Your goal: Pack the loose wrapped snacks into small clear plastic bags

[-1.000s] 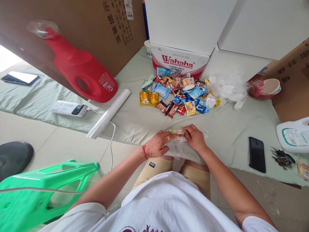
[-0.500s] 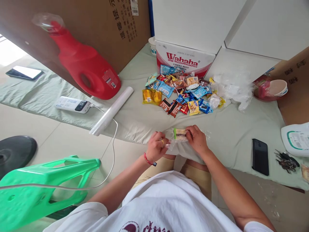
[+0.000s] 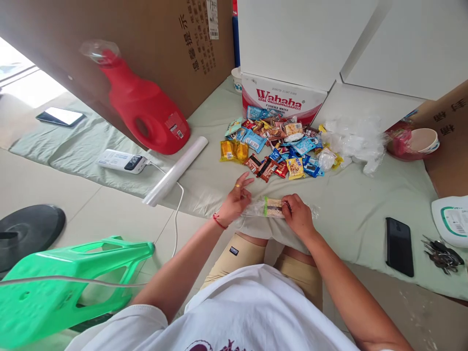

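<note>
In the head view, the right hand [image 3: 299, 214] pinches the wrapped snack [image 3: 273, 206] at the cloth's [image 3: 347, 204] near edge, seemingly to steady it; the left hand [image 3: 237, 201], loosely spread, hovers beside, seemingly gripping nothing.

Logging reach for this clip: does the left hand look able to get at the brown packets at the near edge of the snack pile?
Probably yes: the open left hand is close to the brown packets, with only bare cloth showing between, and the wrapped bar lies outside that path.
</note>
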`<state>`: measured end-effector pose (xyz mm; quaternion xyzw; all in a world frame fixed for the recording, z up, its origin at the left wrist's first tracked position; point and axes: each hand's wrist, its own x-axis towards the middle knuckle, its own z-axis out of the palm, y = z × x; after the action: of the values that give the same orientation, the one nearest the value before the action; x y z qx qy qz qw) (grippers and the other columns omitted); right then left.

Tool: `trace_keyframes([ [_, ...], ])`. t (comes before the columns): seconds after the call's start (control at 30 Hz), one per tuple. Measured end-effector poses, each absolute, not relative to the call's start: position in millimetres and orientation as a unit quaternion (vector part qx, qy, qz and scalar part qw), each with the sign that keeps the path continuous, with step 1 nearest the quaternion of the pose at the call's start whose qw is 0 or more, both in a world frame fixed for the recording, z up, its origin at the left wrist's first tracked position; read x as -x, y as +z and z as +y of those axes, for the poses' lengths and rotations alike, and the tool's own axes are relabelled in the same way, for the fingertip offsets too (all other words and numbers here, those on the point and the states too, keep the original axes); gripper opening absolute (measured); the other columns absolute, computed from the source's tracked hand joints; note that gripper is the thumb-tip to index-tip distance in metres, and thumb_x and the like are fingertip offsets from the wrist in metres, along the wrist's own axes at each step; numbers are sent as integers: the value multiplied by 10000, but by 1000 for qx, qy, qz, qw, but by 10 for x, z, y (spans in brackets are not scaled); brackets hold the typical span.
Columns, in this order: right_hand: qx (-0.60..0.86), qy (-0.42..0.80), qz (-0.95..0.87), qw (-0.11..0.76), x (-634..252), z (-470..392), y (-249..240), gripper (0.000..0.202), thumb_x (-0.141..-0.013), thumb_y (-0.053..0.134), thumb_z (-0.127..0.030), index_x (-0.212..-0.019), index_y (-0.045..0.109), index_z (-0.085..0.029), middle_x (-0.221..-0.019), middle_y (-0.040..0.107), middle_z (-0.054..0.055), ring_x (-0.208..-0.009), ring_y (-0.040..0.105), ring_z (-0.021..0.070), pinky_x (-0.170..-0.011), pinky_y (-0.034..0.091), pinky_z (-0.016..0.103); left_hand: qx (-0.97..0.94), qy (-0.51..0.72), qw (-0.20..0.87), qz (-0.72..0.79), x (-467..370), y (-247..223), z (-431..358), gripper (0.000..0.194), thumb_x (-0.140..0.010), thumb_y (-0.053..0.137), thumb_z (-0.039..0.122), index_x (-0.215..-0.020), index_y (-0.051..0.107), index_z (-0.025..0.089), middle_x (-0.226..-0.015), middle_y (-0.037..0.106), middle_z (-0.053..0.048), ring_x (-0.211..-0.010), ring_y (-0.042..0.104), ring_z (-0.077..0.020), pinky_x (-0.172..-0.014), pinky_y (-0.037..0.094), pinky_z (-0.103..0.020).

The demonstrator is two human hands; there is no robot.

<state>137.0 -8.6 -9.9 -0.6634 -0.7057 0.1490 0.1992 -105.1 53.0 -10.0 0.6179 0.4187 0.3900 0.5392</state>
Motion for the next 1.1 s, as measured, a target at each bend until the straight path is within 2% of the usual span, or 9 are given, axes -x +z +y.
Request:
trace_keyframes([
  [0.07, 665, 150, -705, 196, -1371, -81, -95, 212, -1008, 427, -265, -1022, 634, -221, -1011, 642, 46, -870, 616, 189, -718, 423, 277, -723, 291, 508, 367, 1066, -61, 620, 845, -717, 667, 157, -1521, 439, 278, -1364, 646, -82, -819, 596, -143, -822, 509, -316],
  [0.2, 665, 151, -705, 195, -1374, -70, -101, 211, -996, 437, -265, -1022, 641, -219, -1005, 641, 47, -867, 612, 192, -714, 421, 277, -827, 239, 381, 337, 1216, -101, 710, 291, -804, 561, 106, -966, 776, 216, -952, 752, -38, -915, 646, -199, -920, 492, -343],
  [0.37, 664, 157, -704, 195, -1389, -56, -110, 205, -980, 442, -253, -1015, 642, -223, -1002, 645, 48, -869, 612, 192, -709, 421, 277, -768, 261, 293, 506, 1615, -176, 614, 231, -765, 533, 94, -594, 647, 200, -716, 669, -54, -792, 613, -198, -808, 518, -333],
  [0.47, 665, 158, -703, 198, -1396, -54, -112, 210, -986, 439, -273, -1016, 642, -226, -998, 648, 45, -868, 613, 194, -706, 421, 282, -741, 299, 278, 533, 1647, -92, 462, 249, -837, 513, 170, -954, 733, 174, -1007, 717, -93, -1006, 628, -237, -947, 522, -387],
  [0.57, 662, 162, -702, 207, -1389, -62, -116, 215, -985, 435, -285, -1013, 640, -225, -1000, 646, 46, -865, 612, 195, -709, 423, 289, -782, 267, 286, 485, 1411, -8, 396, 612, -886, 623, 410, -1450, 524, 197, -1490, 543, -134, -1414, 447, -316, -1210, 334, -514],
  [0.63, 660, 168, -701, 213, -1384, -65, -112, 216, -978, 435, -287, -1007, 639, -223, -997, 644, 51, -867, 609, 200, -714, 426, 295, -804, 202, 269, 489, 1200, -9, 436, 667, -820, 721, 511, -1405, 576, 225, -1567, 470, -141, -1537, 254, -395, -1256, 140, -639],
  [0.73, 645, 202, -699, 235, -1419, -41, -88, 223, -970, 437, -303, -989, 643, -221, -991, 651, 60, -879, 608, 200, -757, 441, 303, -808, 162, 262, 502, 983, -72, 547, 267, -769, 782, 407, -946, 734, 214, -1520, 515, -122, -1556, 155, -454, -1227, 66, -713],
  [0.9, 611, 407, -630, 254, -1666, 107, 7, 278, -904, 532, -434, -987, 675, -209, -888, 684, 30, -767, 599, 173, -702, 450, 282, -804, 210, 323, 452, 947, -124, 587, 85, -848, 633, 249, -787, 598, 203, -1170, 691, -97, -1151, 612, -256, -999, 489, -410],
  [1.1, 610, 495, -576, 224, -1840, 255, 79, 362, -811, 613, -535, -848, 707, -187, -779, 708, 19, -696, 578, 157, -675, 429, 270, -710, 227, 403, 531, 893, -60, 492, 284, -1004, 406, 434, -1028, 580, 211, -666, 590, 14, -620, 555, -172, -613, 400, -281],
])
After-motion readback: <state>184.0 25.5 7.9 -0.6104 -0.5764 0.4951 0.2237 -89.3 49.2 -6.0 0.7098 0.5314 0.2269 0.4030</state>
